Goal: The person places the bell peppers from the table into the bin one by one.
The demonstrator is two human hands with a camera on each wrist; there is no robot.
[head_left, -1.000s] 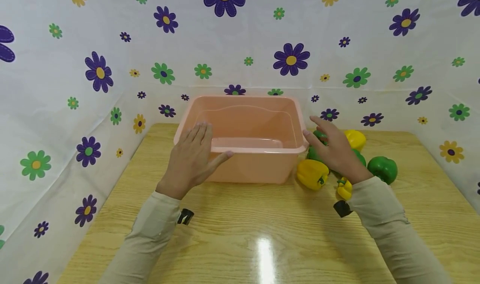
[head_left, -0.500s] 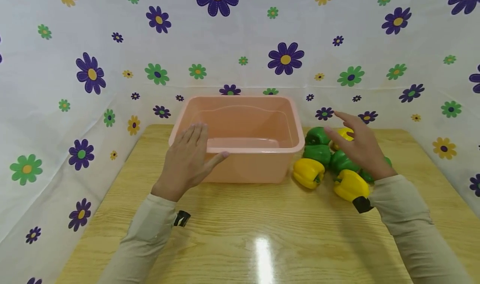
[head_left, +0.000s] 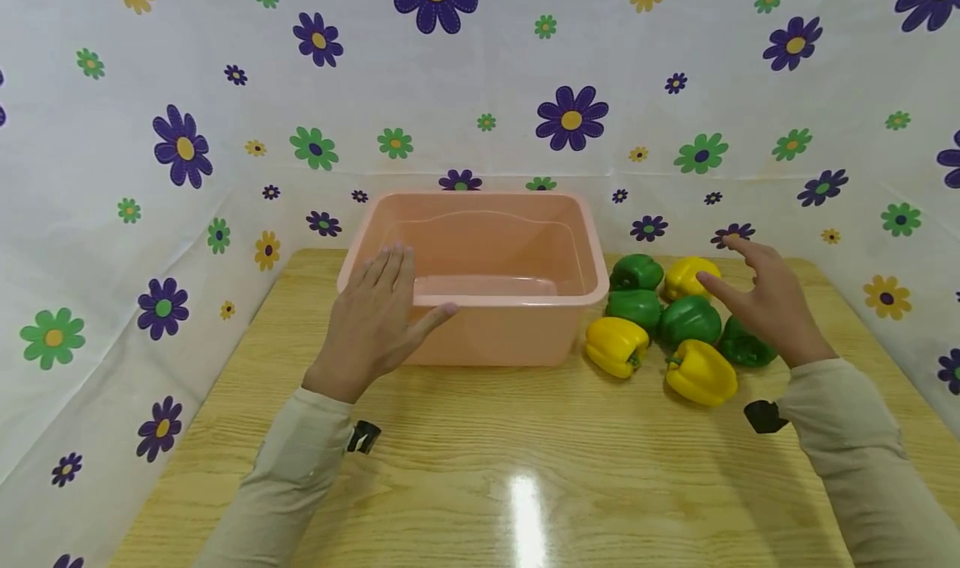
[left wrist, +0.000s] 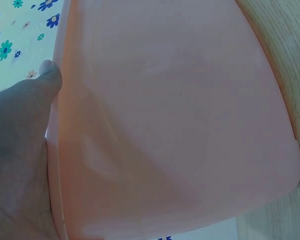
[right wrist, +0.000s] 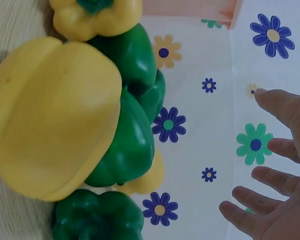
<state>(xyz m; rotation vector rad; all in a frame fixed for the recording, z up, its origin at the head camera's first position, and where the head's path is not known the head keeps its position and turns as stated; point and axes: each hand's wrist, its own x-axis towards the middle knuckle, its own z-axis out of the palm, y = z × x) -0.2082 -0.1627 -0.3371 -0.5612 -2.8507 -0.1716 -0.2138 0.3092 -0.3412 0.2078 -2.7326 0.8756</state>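
A pink plastic basin [head_left: 487,334] stands at the back of the table. My left hand [head_left: 367,318] rests on its front rim near the left corner, fingers straight and together. In the left wrist view, the thumb [left wrist: 50,77] lies along the rim beside the outer wall [left wrist: 170,125]. To the basin's right lies a group of bell peppers, among them a yellow pepper [head_left: 701,374] in front, a green pepper [head_left: 690,322] in the middle and another green pepper [head_left: 746,347] at the right. My right hand [head_left: 780,309] hovers over the group's right side, fingers spread, holding nothing.
More peppers sit close to the basin: a yellow one [head_left: 617,347], two green ones, the rear one [head_left: 636,272] near the back edge, and a yellow one [head_left: 686,278] at the back. A flowered cloth [head_left: 487,67] hangs behind and beside the wooden table [head_left: 450,451].
My right hand has moved right, from beside the basin's right rim across the peppers, uncovering several of them. The left hand keeps its place on the rim. The head view has shifted slightly.
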